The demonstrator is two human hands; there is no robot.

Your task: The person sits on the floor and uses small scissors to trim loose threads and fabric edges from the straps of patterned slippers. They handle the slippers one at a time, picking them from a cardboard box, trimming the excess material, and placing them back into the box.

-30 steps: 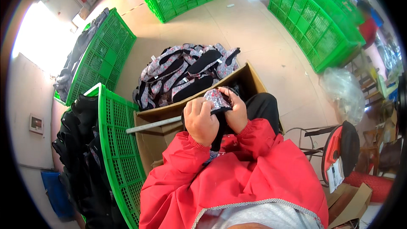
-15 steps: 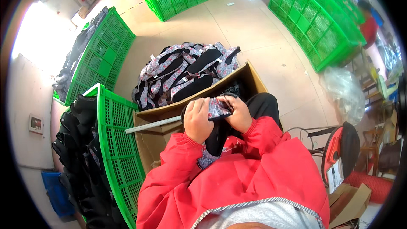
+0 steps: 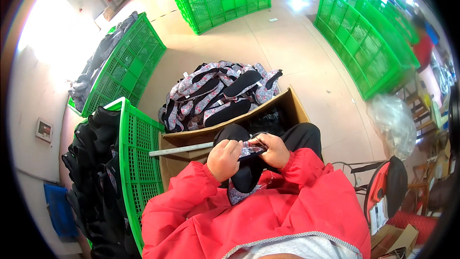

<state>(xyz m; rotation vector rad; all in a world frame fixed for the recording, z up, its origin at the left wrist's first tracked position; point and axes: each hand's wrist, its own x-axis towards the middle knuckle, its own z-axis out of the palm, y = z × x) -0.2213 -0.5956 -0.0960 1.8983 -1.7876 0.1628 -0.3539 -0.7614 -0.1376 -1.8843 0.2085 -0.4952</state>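
My left hand (image 3: 224, 159) and my right hand (image 3: 272, 149) are both closed on the edge of a floral fabric slipper (image 3: 251, 150), which appears to have a black sole. It hangs between them above my lap, its lower part resting against my red jacket. Fingers and thumbs pinch the rim from either side, hiding part of it. Just beyond lies an open cardboard box (image 3: 298, 107) with dark plastic inside. On the floor past the box is a heap of similar floral slippers (image 3: 221, 86) with black soles. A pale bar (image 3: 179, 151) lies across the box at its left.
At my left stands a green crate (image 3: 141, 163) holding black items (image 3: 93, 163). Further green crates stand at back left (image 3: 122, 67), far ahead (image 3: 223, 2) and right (image 3: 359, 43). A clear plastic bag (image 3: 395, 122) and a round-seated chair (image 3: 383, 187) are to the right.
The view has tilted, so the surroundings sit lower and slightly right in the picture. Both hands keep hold of the slipper; its floral part shows less between them.
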